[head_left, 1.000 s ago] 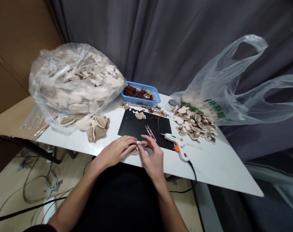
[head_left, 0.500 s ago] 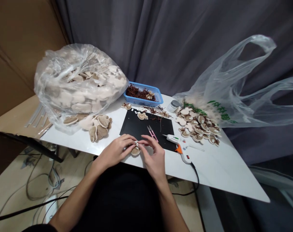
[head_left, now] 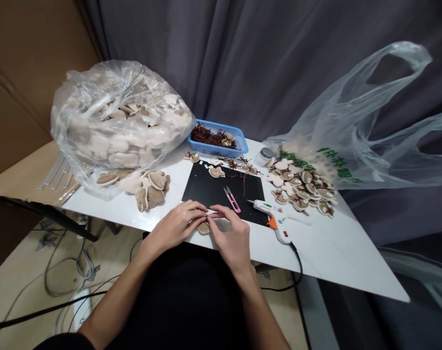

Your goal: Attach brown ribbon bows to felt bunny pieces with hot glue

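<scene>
White table point(head_left: 326, 253) sitting against a grey curtain point(head_left: 242, 63) (bags crowding both ends)
Left hand point(head_left: 175, 226) and right hand point(head_left: 231, 238) are both pinching a small plush piece point(head_left: 203, 227), fingers curled.

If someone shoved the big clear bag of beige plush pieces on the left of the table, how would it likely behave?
The clear bag would probably slump and deform rather than slide as a block: its film is thin and crinkled. It looks light for its bulk, since the plush pieces seem soft and padded. More pieces might spill, as some already lie at its open edge on the white table.
</scene>
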`<state>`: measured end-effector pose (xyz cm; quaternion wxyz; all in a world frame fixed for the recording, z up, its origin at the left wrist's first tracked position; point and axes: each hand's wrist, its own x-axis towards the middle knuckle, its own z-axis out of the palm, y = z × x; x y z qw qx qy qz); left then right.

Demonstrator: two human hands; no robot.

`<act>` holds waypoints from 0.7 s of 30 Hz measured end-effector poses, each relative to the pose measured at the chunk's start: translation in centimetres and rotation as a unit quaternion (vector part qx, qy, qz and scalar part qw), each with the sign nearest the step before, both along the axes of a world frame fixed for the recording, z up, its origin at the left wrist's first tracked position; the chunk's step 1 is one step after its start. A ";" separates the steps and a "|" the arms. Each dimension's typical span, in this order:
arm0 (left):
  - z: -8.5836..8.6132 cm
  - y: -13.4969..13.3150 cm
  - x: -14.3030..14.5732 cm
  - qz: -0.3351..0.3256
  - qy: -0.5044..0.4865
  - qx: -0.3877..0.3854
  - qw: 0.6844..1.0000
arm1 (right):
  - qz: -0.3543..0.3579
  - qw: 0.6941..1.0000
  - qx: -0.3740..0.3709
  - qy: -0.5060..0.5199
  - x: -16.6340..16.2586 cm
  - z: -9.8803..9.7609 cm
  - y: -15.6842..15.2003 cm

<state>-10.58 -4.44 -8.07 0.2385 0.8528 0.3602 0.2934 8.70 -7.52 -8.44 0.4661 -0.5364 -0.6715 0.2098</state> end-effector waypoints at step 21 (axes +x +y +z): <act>-0.2 -0.1 0.1 0.010 0.012 -0.010 1.000 | 0.011 0.999 -0.042 -0.011 0.5 0.0 -0.1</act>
